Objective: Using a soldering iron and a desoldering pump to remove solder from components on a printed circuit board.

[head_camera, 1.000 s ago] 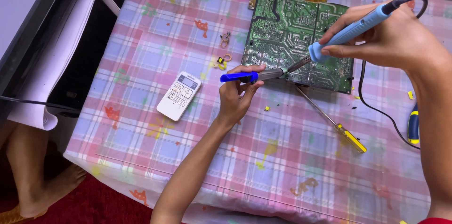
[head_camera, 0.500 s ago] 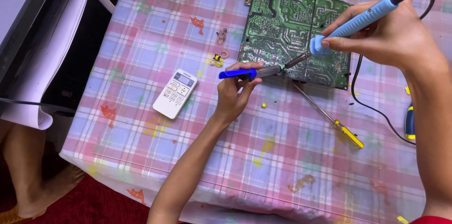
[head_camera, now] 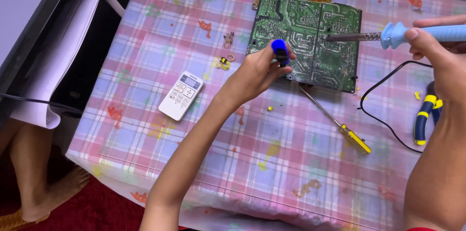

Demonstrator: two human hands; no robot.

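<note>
At frame centre we grip blue tool (head_camera: 280, 51) left, soldering iron (head_camera: 388, 34) right, tip on green board (head_camera: 310, 37), soldering apparently midway.

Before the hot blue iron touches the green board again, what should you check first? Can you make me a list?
1. Soldering iron gripped firmly by the right hand: ok.
2. Iron's tip over the green circuit board, away from skin: ok.
3. Left hand holds the blue-capped tool upright at the board's edge, apart from the tip: ok.
4. Black cord loops beside the right arm and could snag: not ok.
5. Screwdriver lies just off the board's corner, out of the way: ok.
6. Tip hot enough: cannot tell.
</note>
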